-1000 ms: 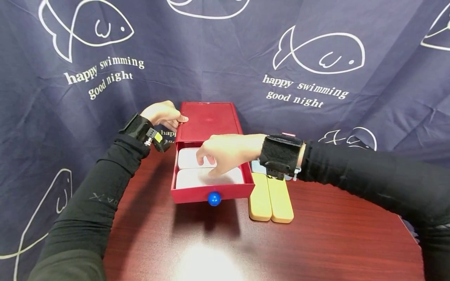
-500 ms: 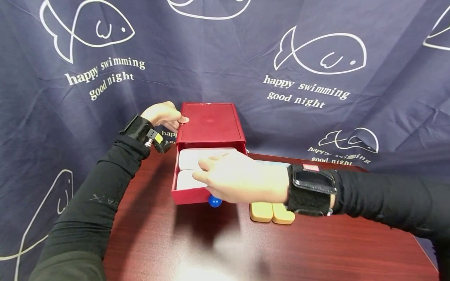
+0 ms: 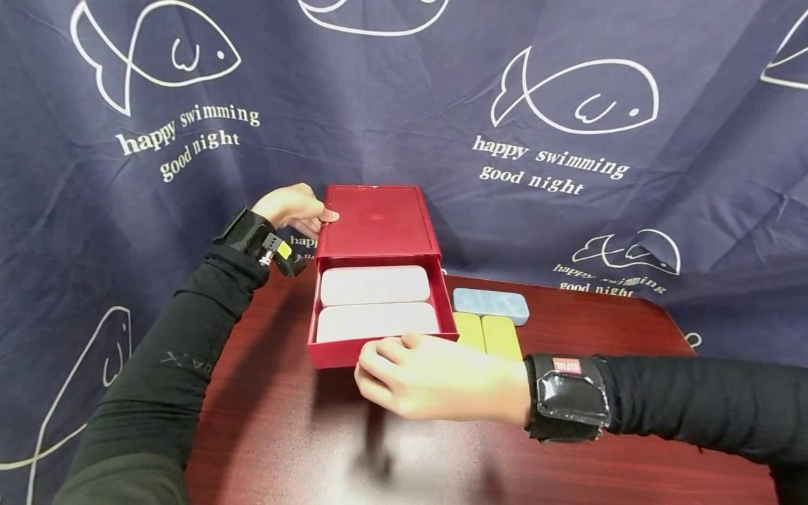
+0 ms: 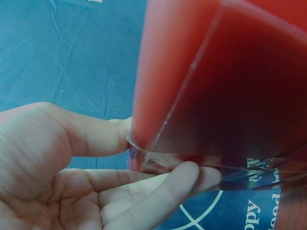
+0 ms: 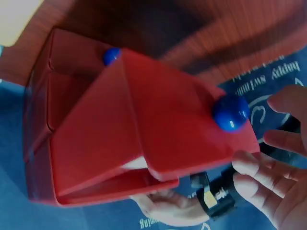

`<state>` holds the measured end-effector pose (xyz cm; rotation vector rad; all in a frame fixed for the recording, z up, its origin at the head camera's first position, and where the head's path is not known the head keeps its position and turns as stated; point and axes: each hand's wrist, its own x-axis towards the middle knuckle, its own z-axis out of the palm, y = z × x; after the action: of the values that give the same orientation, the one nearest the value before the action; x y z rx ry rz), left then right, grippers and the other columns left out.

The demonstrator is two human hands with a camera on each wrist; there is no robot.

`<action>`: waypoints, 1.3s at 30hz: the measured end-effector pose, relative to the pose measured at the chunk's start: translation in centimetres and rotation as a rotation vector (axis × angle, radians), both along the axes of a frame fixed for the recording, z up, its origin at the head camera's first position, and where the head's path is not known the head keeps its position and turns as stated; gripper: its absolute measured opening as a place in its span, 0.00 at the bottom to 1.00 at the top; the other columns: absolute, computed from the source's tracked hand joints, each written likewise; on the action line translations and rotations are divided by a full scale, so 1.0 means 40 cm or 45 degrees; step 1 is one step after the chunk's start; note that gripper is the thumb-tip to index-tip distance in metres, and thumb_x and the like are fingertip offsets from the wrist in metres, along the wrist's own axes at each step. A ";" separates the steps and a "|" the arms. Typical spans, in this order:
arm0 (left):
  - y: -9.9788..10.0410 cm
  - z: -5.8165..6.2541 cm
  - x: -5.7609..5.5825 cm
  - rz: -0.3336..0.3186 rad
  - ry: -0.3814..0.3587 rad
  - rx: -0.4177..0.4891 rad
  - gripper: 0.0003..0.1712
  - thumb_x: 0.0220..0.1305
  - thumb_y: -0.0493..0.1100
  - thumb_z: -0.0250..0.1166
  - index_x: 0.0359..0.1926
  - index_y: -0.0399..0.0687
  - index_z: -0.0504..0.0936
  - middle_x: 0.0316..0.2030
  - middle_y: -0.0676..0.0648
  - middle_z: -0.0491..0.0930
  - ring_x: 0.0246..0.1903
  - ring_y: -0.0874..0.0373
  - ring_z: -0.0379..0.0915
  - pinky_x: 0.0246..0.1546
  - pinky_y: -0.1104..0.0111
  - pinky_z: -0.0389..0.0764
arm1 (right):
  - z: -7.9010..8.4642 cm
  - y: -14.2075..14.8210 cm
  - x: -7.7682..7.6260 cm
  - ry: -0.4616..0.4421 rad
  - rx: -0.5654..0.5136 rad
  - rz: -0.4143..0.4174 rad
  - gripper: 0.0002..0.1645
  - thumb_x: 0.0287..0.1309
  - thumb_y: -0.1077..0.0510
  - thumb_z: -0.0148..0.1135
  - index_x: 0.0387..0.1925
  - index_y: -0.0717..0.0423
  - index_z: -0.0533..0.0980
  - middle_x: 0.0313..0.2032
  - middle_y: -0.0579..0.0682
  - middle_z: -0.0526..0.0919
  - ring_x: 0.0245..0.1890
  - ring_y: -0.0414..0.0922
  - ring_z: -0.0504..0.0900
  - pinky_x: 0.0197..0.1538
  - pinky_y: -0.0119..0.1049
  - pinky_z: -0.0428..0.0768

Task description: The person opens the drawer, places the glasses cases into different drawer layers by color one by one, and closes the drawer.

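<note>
A red drawer box (image 3: 379, 221) stands on the table with its top drawer (image 3: 318, 351) pulled out. Inside the drawer two long white blocks with rounded corners lie one behind the other, a front block (image 3: 372, 320) and a back block (image 3: 372, 284). My left hand (image 3: 293, 207) pinches the box's left side near the back, thumb on one face and fingers on another. My right hand (image 3: 435, 379) is at the drawer's front, by a round blue knob (image 5: 231, 112). Its fingers are spread around the knob in the right wrist view, apparently apart from it. The head view hides this knob.
Right of the box lie a light blue block (image 3: 491, 304) and two yellow blocks (image 3: 501, 337). A lower drawer with another blue knob (image 5: 111, 56) is closed. The brown table (image 3: 606, 330) meets a dark blue curtain (image 3: 404, 105) behind.
My right hand has come out from above the white blocks, moving forward and down to the drawer's front. Left hand, box and blocks have stayed in place.
</note>
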<state>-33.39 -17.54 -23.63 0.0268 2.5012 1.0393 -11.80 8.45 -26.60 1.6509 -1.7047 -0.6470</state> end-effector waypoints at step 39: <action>0.003 0.003 0.001 0.002 -0.010 0.010 0.25 0.64 0.44 0.57 0.52 0.25 0.68 0.47 0.30 0.76 0.41 0.47 0.79 0.47 0.58 0.77 | -0.102 -0.052 -0.060 0.037 -0.066 -0.119 0.07 0.50 0.66 0.47 0.30 0.53 0.69 0.34 0.52 0.68 0.21 0.44 0.66 0.15 0.29 0.63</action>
<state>-33.36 -17.43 -23.50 0.0224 2.4904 1.0478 -14.19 6.37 -30.69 1.5264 -1.7710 -0.6619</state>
